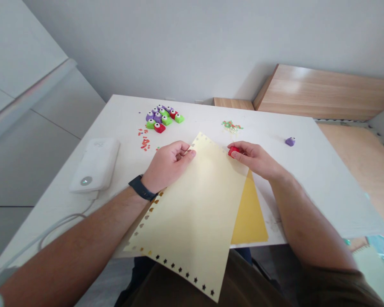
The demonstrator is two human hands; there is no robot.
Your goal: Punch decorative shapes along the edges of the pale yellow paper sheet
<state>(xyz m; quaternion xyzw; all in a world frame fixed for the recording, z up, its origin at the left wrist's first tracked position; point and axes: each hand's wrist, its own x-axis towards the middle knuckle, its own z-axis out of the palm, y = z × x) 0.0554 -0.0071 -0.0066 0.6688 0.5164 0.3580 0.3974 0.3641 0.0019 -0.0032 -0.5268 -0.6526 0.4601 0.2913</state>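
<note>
A pale yellow sheet of paper lies tilted over the table's front edge, with star holes along its near edge and a row of other shaped holes down its left edge. Thumb and fingers of my left hand pinch that sheet by its upper left edge. In my right hand is a small red craft punch, gripped at the sheet's upper right edge. Whether the paper sits inside the punch's slot, I cannot tell. Under the sheet, a darker yellow paper shows on the right.
Purple, green and red craft punches cluster at the back left, by red paper bits. Colored paper bits lie at the back. One purple punch stands right. A white device with a cable is left.
</note>
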